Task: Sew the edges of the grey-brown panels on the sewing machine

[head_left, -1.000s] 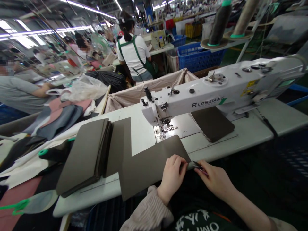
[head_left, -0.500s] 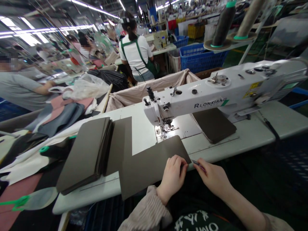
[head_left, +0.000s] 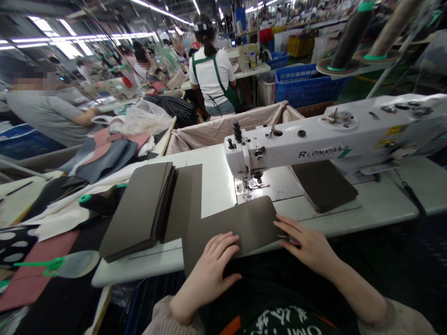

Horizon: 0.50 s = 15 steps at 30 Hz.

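A dark olive-brown panel (head_left: 249,218) lies on the near side of the sewing table, in front of the sewing machine's needle area (head_left: 249,184). My left hand (head_left: 213,265) rests on its near edge, fingers spread and thumb apart. At the panel's right edge is my right hand (head_left: 307,246), fingertips touching the corner. It holds a small pair of thread snips (head_left: 289,239), mostly covered by the palm and fingers. Left of the panel stands a thick stack of matching panels (head_left: 139,204), with another panel (head_left: 185,195) beside it, partly under the worked one.
The white sewing machine (head_left: 314,139) spans the table's rear right; a smaller panel pile (head_left: 324,184) sits beneath its arm. A black thread cone (head_left: 99,200) and fabric pieces lie left. A fabric-lined bin (head_left: 258,116) stands behind; co-workers sit beyond.
My left hand has left the panel's right corner, moved left and opened flat on the panel. My right hand's fingers have stretched onto the corner. The whole view has shifted.
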Motion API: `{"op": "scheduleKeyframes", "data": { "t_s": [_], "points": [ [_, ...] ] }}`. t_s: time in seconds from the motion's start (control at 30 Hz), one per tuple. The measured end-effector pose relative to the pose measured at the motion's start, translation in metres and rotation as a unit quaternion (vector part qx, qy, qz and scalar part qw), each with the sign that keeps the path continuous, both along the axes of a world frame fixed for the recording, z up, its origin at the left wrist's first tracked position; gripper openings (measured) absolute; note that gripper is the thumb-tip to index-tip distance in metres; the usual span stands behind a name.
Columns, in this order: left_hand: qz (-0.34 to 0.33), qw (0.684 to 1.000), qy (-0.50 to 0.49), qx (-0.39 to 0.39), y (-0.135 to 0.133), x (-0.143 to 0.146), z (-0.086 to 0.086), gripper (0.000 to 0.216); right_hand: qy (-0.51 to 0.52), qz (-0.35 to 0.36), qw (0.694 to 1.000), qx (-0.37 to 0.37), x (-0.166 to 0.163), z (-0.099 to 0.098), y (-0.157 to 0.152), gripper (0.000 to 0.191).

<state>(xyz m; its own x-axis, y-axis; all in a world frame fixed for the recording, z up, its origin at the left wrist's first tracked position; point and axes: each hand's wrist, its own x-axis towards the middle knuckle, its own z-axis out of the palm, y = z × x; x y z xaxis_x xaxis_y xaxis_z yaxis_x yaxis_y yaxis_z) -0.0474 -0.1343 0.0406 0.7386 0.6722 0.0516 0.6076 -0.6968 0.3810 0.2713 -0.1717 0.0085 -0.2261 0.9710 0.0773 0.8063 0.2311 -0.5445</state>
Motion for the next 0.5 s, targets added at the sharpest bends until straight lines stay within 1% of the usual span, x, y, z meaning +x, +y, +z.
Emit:
{"op": "scheduleKeyframes", "data": {
  "t_s": [0.07,0.1,0.17,0.23,0.27,0.33,0.4,0.43,0.5],
  "points": [
    [0.020,0.997,0.058,0.052,-0.001,-0.029,-0.006,0.053,-0.034,0.031,0.999,-0.004,-0.001,-0.004,0.001,0.050],
    [0.018,0.995,0.074,0.063,-0.002,-0.044,-0.007,0.058,-0.045,0.043,0.998,-0.003,-0.001,-0.007,0.002,0.049],
    [0.011,0.996,0.070,0.060,-0.002,-0.070,-0.006,0.055,-0.046,0.063,0.997,0.001,0.000,-0.011,0.003,0.047],
    [0.030,0.998,0.022,0.048,-0.002,-0.091,0.003,0.045,-0.013,0.075,0.997,0.000,0.002,-0.010,0.004,0.046],
    [0.053,0.998,-0.015,0.039,-0.003,-0.097,0.010,0.039,0.016,0.073,0.997,-0.003,0.003,-0.006,0.005,0.043],
    [0.125,0.987,-0.096,0.010,-0.004,-0.104,0.024,0.027,0.092,0.049,0.994,-0.016,0.005,0.005,0.008,0.030],
    [0.217,0.962,-0.166,-0.028,-0.004,-0.102,0.037,0.018,0.162,0.002,0.986,-0.031,0.007,0.021,0.011,0.021],
    [0.263,0.945,-0.191,-0.045,-0.003,-0.099,0.042,0.016,0.188,-0.026,0.981,-0.033,0.008,0.029,0.012,0.021],
    [0.341,0.909,-0.226,-0.079,-0.001,-0.092,0.048,0.019,0.220,-0.071,0.972,-0.037,0.008,0.043,0.015,0.024]
  ]
}}
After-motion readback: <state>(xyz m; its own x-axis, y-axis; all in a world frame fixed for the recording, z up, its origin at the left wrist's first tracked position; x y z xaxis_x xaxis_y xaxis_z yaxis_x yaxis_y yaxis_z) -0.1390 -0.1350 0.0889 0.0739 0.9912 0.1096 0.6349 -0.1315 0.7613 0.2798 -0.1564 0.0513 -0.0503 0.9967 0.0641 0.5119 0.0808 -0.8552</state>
